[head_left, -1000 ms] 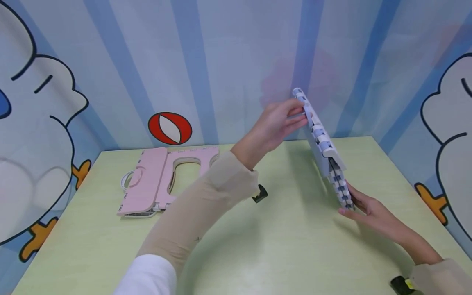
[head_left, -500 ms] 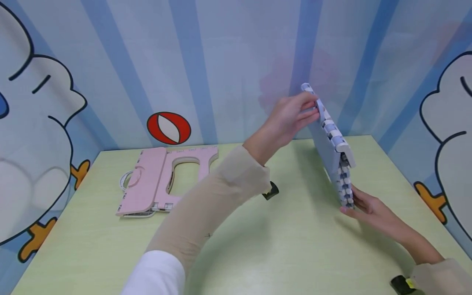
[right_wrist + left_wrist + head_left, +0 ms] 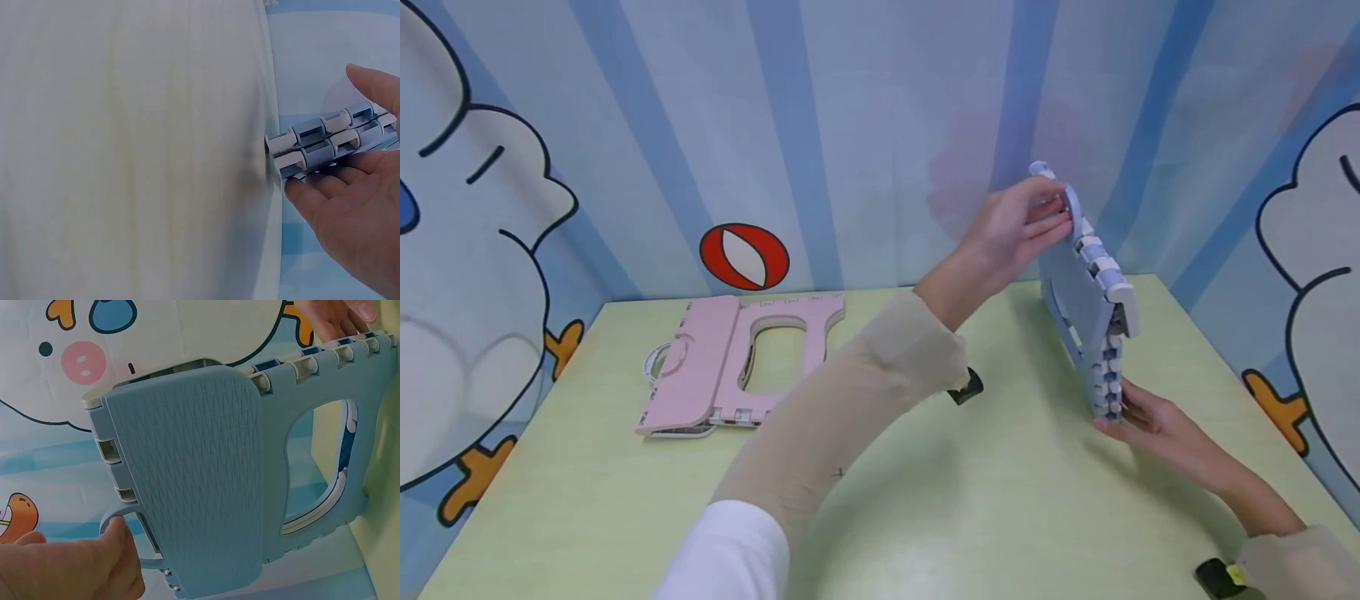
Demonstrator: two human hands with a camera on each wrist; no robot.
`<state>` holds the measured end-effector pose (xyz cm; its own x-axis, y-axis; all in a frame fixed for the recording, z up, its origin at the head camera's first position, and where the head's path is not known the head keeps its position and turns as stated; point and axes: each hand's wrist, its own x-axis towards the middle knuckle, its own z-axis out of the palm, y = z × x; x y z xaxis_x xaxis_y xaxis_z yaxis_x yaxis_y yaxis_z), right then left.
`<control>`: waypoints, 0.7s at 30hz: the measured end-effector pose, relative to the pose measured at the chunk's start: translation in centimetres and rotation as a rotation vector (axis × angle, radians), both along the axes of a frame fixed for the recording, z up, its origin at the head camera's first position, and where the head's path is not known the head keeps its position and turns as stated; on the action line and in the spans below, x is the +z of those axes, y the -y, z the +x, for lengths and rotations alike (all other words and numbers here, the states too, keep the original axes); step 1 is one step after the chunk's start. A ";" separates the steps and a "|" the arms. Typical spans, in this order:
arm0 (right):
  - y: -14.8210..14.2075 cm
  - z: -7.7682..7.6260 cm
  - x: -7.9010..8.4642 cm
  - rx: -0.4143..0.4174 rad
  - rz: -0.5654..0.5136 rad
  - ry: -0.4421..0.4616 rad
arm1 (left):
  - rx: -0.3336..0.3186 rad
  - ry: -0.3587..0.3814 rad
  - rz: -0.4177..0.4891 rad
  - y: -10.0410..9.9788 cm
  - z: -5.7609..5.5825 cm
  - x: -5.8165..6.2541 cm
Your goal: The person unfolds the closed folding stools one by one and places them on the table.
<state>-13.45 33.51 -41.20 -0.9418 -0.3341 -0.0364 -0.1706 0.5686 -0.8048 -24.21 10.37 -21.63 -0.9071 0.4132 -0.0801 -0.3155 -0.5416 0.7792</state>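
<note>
A blue folding step stool, folded flat with white hinge parts, stands on edge near the table's right back. In the head view my left hand holds its loop handle at the upper edge. The left wrist view shows that hand's fingers hooked through the loop, with the stool's textured panel and oval opening in full sight. My right hand grips the lower near corner. In the right wrist view, its fingers curl beneath the hinged edge, while the thumb stays raised above.
A folded pink step stool lies flat at the table's left, its loop handle pointing left. The pale green table meets a blue striped cartoon backdrop behind and at both sides.
My left hand has moved right and slightly up, carrying the blue stool's upper end with it. The stool stands more upright, its left face showing more. My right hand barely moved.
</note>
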 end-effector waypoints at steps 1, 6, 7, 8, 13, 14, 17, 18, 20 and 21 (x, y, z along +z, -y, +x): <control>0.0 0.0 0.0 0.002 -0.003 0.003 | 0.002 0.003 0.008 -0.2 -0.1 0.0; -0.3 -0.1 0.2 -0.005 0.007 0.006 | 0.016 0.012 0.056 -1.2 -0.3 -0.1; -0.4 -0.1 0.2 -0.007 0.010 0.007 | 0.017 0.013 0.063 -1.4 -0.4 -0.1; -0.4 0.0 0.2 -0.010 0.011 0.009 | 0.016 0.014 0.070 -1.6 -0.4 -0.2; -0.7 0.1 0.5 -0.016 0.005 0.018 | -0.008 -0.015 0.076 -2.5 -0.2 -0.2; -0.7 0.1 0.5 -0.016 -0.001 0.019 | -0.016 -0.028 0.071 -2.6 -0.2 -0.3; -0.8 0.3 0.4 -0.019 -0.017 0.022 | -0.040 -0.067 0.056 -2.9 -0.1 -0.5; -0.9 0.4 0.4 -0.019 -0.026 0.027 | -0.044 -0.076 0.051 -3.0 -0.1 -0.6; -0.9 0.5 0.3 -0.019 -0.048 0.042 | -0.049 -0.089 0.050 -3.2 0.0 -0.8; -1.0 0.6 0.2 -0.019 -0.057 0.048 | -0.049 -0.091 0.054 -3.3 0.0 -0.9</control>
